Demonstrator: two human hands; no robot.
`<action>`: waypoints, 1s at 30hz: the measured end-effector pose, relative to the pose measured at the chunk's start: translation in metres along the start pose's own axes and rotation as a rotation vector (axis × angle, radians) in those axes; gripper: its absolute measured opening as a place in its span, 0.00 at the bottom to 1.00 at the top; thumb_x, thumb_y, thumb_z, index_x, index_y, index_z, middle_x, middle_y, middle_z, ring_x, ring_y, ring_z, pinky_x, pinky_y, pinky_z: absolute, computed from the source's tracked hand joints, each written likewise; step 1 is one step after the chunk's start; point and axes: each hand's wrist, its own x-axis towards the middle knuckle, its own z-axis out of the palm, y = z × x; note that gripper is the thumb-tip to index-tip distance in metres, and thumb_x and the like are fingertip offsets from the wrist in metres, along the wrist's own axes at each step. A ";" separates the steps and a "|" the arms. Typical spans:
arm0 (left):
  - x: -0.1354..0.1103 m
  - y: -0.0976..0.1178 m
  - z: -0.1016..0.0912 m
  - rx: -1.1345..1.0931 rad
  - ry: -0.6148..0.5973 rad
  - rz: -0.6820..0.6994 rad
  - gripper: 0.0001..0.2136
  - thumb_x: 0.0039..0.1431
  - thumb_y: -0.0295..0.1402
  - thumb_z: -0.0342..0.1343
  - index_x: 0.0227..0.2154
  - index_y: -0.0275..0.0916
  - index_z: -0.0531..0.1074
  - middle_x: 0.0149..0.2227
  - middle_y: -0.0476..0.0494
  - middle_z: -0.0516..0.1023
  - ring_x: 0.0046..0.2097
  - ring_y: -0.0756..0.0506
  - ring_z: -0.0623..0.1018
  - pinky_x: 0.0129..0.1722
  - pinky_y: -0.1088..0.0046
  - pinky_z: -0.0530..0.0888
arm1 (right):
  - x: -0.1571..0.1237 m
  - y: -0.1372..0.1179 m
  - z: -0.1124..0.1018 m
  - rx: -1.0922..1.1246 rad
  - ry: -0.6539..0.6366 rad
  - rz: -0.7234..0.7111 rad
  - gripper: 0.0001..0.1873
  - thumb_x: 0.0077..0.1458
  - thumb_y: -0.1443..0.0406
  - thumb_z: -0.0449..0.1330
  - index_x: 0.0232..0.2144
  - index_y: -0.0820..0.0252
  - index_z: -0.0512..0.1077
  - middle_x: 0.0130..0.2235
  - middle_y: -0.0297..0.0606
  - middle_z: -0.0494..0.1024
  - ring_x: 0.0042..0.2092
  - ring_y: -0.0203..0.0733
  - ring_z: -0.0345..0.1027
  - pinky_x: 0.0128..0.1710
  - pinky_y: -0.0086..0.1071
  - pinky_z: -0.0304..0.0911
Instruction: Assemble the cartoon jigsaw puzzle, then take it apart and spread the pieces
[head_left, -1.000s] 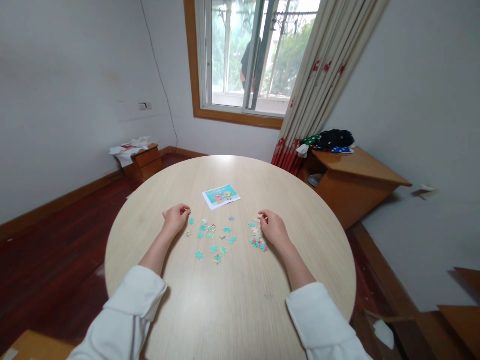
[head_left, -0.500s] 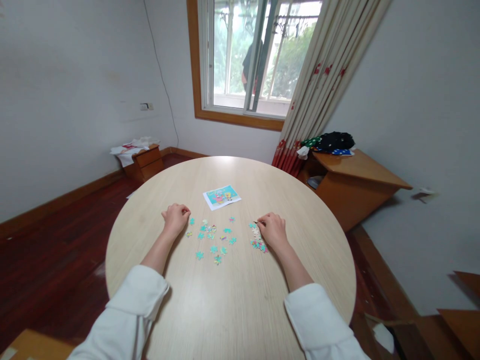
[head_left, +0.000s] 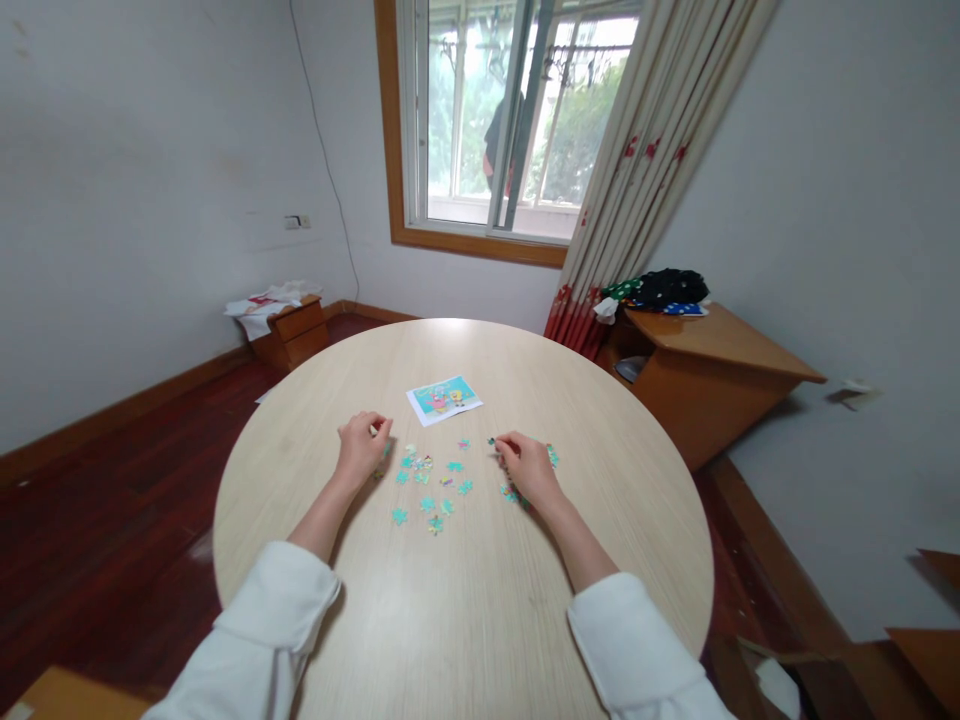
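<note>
Several small teal jigsaw pieces point(head_left: 429, 485) lie scattered on a round pale wooden table point(head_left: 465, 600). My left hand point(head_left: 361, 447) rests at their left edge, fingers curled, pinching a small pale piece. My right hand point(head_left: 526, 468) is to the right of the scatter, its fingers pinched on a small puzzle piece at their tips. A few more pieces point(head_left: 553, 455) lie just right of that hand. A printed picture card point(head_left: 444, 398) lies flat beyond the pieces, toward the table's far side.
A wooden cabinet point(head_left: 712, 375) with dark clothes on top stands at the right by a curtain point(head_left: 637, 170). A small wooden drawer unit point(head_left: 289, 325) with papers sits on the dark red floor at the left wall. A window is behind the table.
My right hand has moved left, lifting a piece away from the small pile, which now shows to its right. My left hand has shifted slightly right toward the scattered pieces.
</note>
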 end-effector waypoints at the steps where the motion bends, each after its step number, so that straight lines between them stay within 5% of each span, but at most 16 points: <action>1: -0.003 0.005 0.001 -0.071 -0.027 0.028 0.12 0.54 0.38 0.48 0.23 0.38 0.71 0.29 0.43 0.76 0.32 0.46 0.71 0.37 0.68 0.64 | -0.002 -0.004 0.004 0.089 -0.024 -0.001 0.10 0.52 0.64 0.53 0.29 0.60 0.74 0.24 0.35 0.76 0.27 0.38 0.68 0.31 0.31 0.61; 8: -0.034 0.048 0.016 -0.421 -0.352 0.173 0.11 0.51 0.40 0.54 0.27 0.38 0.76 0.29 0.43 0.78 0.30 0.46 0.71 0.32 0.71 0.66 | -0.016 -0.028 0.023 0.511 -0.179 0.011 0.08 0.47 0.62 0.59 0.30 0.60 0.71 0.24 0.32 0.74 0.26 0.35 0.69 0.26 0.29 0.63; 16: -0.043 0.055 0.025 -0.470 -0.501 0.217 0.12 0.53 0.39 0.52 0.22 0.37 0.74 0.25 0.45 0.75 0.29 0.48 0.71 0.32 0.73 0.65 | -0.021 -0.027 0.029 0.507 -0.291 -0.066 0.07 0.52 0.62 0.56 0.32 0.59 0.68 0.24 0.31 0.74 0.27 0.35 0.69 0.27 0.28 0.64; 22: -0.035 0.043 0.032 -0.351 -0.328 0.139 0.10 0.53 0.35 0.50 0.21 0.38 0.70 0.22 0.48 0.70 0.27 0.48 0.68 0.31 0.72 0.62 | -0.012 -0.018 0.010 0.012 -0.153 -0.132 0.09 0.55 0.67 0.53 0.35 0.60 0.72 0.32 0.38 0.78 0.34 0.39 0.70 0.38 0.33 0.62; 26: -0.027 0.036 0.036 -0.125 -0.258 0.128 0.10 0.55 0.34 0.49 0.23 0.37 0.72 0.29 0.43 0.74 0.35 0.43 0.71 0.38 0.66 0.61 | -0.001 -0.002 -0.008 -0.379 -0.005 -0.041 0.11 0.55 0.71 0.53 0.37 0.62 0.74 0.40 0.45 0.77 0.44 0.44 0.68 0.46 0.37 0.56; 30: -0.019 0.033 0.038 0.057 -0.272 0.125 0.12 0.58 0.34 0.47 0.26 0.37 0.73 0.34 0.39 0.75 0.43 0.39 0.70 0.41 0.62 0.60 | 0.002 0.008 -0.017 -0.619 0.006 0.038 0.11 0.55 0.68 0.55 0.38 0.62 0.76 0.44 0.46 0.75 0.47 0.47 0.64 0.44 0.38 0.52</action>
